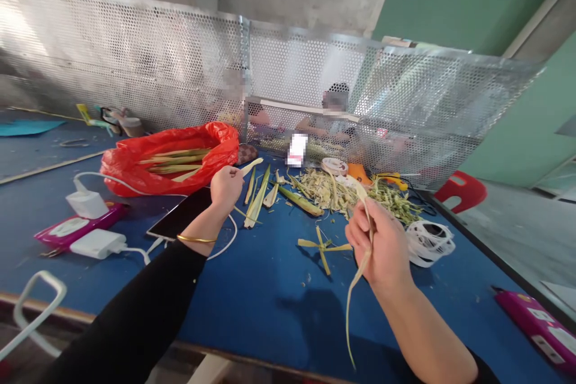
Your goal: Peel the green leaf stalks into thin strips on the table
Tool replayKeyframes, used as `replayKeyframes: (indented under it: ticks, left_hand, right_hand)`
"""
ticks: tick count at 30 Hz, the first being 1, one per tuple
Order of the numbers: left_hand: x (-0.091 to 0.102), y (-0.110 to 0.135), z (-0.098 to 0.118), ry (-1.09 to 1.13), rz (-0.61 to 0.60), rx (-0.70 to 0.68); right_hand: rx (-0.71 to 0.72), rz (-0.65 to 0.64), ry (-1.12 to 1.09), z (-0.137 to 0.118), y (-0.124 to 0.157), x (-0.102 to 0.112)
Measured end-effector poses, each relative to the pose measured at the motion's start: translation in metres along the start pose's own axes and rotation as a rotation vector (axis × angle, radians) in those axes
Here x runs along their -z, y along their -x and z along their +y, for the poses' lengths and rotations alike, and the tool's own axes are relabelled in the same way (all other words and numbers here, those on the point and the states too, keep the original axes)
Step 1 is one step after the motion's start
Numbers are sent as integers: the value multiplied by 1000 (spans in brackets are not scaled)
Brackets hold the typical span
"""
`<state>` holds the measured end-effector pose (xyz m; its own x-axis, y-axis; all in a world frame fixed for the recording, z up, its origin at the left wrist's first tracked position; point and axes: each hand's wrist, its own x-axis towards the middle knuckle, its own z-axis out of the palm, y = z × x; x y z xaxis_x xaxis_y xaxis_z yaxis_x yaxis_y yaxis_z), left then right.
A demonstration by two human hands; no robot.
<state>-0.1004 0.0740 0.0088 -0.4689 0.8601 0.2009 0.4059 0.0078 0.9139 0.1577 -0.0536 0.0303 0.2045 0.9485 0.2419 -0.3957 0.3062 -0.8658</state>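
My left hand (pixel 226 189) is closed on a short pale leaf strip (pixel 252 166) that points to the right, in front of the red plastic bag. My right hand (pixel 380 240) is raised over the table, its fingers pinching a long pale leaf strip (pixel 352 294). The tail of that strip hangs down in a thin curl, and its wider end sticks out above the fingers. Beside my right hand, a cross-shaped woven leaf piece (pixel 323 248) lies on the blue table (pixel 261 306). Green-yellow leaf pieces (pixel 258 201) lie between my hands.
A red plastic bag (pixel 117 159) holds long leaves. Leaf scraps (pixel 324 189) are heaped at the back, near a lit phone (pixel 297 150). White strapping (pixel 429 243) is coiled at right. A purple power strip (pixel 67 228), chargers and cables lie left. A perforated metal screen (pixel 180 66) borders the back.
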Motion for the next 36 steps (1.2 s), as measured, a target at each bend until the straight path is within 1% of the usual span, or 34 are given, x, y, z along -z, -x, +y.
replayKeyframes:
  ticks: [3, 5, 6, 7, 8, 9, 10, 11, 12, 13, 14, 16, 17, 18, 20, 23, 25, 28, 29, 30, 31, 32, 34, 35, 36]
  left_hand:
    - [4, -2, 0, -108, 40, -62]
    - [4, 4, 5, -161, 93, -141]
    - [3, 10, 10, -196, 152, -249]
    - [1, 19, 15, -196, 187, -358]
    - [-2, 30, 21, -150, 165, -430]
    - [-5, 43, 27, -73, 82, -452]
    - [-8, 56, 33, 19, -69, -435]
    - [-11, 71, 39, 110, -272, -396]
    - [-14, 85, 43, 198, -510, -343]
    - [-16, 98, 45, 279, -702, -271]
    - [-17, 109, 47, 338, -833, -208]
    - [-18, 123, 48, 389, -981, -113]
    - [-17, 127, 47, 423, -1022, -52]
    - [-17, 129, 47, 435, -1051, 3]
    - [-16, 129, 46, 436, -1054, 66]
    - [-17, 128, 44, 403, -999, 66]
    - [-19, 130, 43, 374, -939, 25]
    - [-22, 133, 40, 270, -800, -142]
    - [-22, 135, 40, 238, -764, -196]
    - [-23, 136, 39, 224, -752, -227]
    - [-23, 137, 39, 229, -771, -229]
    - [-23, 138, 39, 246, -825, -208]
    - [-23, 139, 39, 284, -970, -121]
    - [-23, 140, 40, 296, -1027, -74]
    - [-23, 140, 40, 300, -1060, -36]
  right_hand:
    - [79, 71, 42, -4, -4, 5]
    - [123, 128, 118, -2, -6, 7]
    - [120, 145, 156, 0, -6, 7]
    - [96, 149, 190, 3, -6, 6]
    - [54, 127, 208, 6, -5, 4]
    - [8, 90, 213, 9, -4, 2]
    - [-23, 48, 210, 12, -3, 0]
    - [-30, 3, 215, 15, -2, -2]
    - [-23, -31, 225, 17, -1, -4]
    - [-8, -59, 244, 20, 0, -5]
    - [6, -80, 274, 21, 1, -6]
    - [14, -105, 362, 24, 0, -5]
    - [14, -115, 414, 25, 0, -4]
    - [14, -127, 463, 25, 0, -3]
    - [16, -161, 528, 25, -1, -1]
    - [14, -219, 535, 22, -1, -2]
    - [7, -226, 528, 21, 0, -3]
    - [-9, -178, 552, 23, 0, -3]
    - [-9, -159, 569, 24, 0, -3]
    - [-4, -142, 585, 25, 0, -2]
    - [5, -129, 597, 26, 0, -1]
    - [13, -120, 599, 27, -1, 0]
    - [23, -108, 568, 29, -1, 2]
    - [22, -101, 538, 29, -1, 2]
    - [18, -90, 502, 28, -1, 2]
